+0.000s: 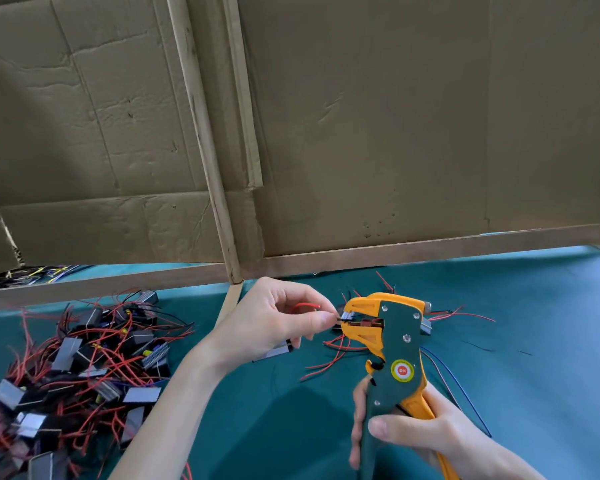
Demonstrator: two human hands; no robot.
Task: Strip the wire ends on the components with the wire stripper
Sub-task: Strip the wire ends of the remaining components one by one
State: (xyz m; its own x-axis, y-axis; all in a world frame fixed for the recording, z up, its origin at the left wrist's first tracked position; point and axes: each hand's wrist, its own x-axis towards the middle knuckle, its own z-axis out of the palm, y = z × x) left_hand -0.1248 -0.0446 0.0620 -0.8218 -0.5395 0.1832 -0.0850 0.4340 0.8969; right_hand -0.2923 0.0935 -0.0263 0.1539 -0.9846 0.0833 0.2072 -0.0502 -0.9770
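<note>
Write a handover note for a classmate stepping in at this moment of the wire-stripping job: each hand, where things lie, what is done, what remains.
Left hand pinches a black wire end at the mouth of the wire stripper; its component shows under the hand.
Right hand: grip round the stripper's handles.
Pile of components lies left on the green mat; loose components lie beyond the stripper.
Done: cannot tell how many are stripped.
Left: this wire, then likely the pile.
</note>
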